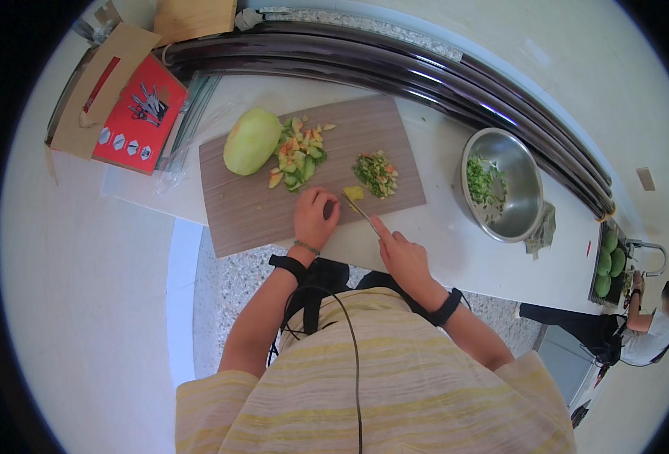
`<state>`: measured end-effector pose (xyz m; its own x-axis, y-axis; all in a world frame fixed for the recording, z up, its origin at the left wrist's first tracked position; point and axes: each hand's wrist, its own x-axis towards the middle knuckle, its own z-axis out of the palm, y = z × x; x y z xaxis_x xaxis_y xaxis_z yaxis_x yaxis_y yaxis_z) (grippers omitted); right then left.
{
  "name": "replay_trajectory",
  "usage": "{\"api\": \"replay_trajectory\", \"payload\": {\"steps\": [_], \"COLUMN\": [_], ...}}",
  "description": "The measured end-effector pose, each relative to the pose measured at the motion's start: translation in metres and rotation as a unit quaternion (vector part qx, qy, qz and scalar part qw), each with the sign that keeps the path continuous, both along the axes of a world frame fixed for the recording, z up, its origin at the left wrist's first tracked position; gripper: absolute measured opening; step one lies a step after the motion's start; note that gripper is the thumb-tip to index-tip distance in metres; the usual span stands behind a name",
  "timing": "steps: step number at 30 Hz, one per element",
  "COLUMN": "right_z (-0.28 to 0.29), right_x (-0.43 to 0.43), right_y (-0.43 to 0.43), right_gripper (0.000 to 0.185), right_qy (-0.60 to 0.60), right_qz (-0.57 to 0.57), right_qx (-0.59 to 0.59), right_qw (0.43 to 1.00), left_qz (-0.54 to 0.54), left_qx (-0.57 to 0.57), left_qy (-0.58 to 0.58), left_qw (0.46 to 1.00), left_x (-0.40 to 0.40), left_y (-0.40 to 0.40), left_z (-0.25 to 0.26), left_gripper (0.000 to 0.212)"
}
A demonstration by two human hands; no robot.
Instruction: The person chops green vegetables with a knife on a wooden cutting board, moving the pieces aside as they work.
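Note:
My right hand (407, 260) grips a kitchen knife (360, 211), its index finger along the top. The blade's tip lies beside a small yellow piece of food (355, 193) on the wood-patterned cutting board (243, 227). My left hand (317, 213) rests at the board's near edge, fingers curled towards the thumb; whether anything is inside cannot be told. Beyond it is a pile of green and orange cut pieces (300, 153), touching a large pale-green peeled melon or papaya (252, 141). Finely chopped green and orange bits (376, 173) form a heap to the right.
A steel bowl (519, 181) with chopped greens (485, 181) stands on the white table (334, 244). Dark rolls (334, 54) run along the back. A red knife-set box (141, 116) sits left. Far right, a person (646, 335) works by a sink tap (655, 249) and green melons (610, 258).

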<state>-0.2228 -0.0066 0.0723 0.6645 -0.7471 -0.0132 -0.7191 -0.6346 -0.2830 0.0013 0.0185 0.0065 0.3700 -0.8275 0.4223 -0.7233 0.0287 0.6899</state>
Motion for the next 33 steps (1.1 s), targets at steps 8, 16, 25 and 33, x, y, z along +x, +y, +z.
{"api": "replay_trajectory", "payload": {"steps": [8, 16, 25, 33], "right_z": [0.006, 0.009, 0.010, 0.008], "right_x": [-0.008, -0.014, -0.005, 0.002], "right_y": [-0.017, -0.014, -0.008, -0.008], "right_gripper": [0.058, 0.059, 0.062, 0.063], "right_qy": [-0.058, -0.070, -0.032, -0.003], "right_qz": [-0.033, -0.039, -0.003, 0.019], "right_qx": [0.036, 0.047, 0.036, 0.023], "right_qw": [0.997, 0.996, 0.999, 1.000], "left_qz": [0.028, 0.071, 0.089, 0.118], "left_qx": [0.081, 0.079, 0.045, 0.059], "left_qy": [-0.069, -0.019, 0.007, 0.007], "left_qw": [0.994, 0.994, 0.995, 0.991], "left_x": [-0.018, -0.014, -0.012, -0.016], "left_y": [0.001, -0.011, -0.010, -0.014], "left_z": [0.009, -0.002, -0.004, -0.005], "left_gripper": [0.021, 0.014, 0.010, 0.010]}}
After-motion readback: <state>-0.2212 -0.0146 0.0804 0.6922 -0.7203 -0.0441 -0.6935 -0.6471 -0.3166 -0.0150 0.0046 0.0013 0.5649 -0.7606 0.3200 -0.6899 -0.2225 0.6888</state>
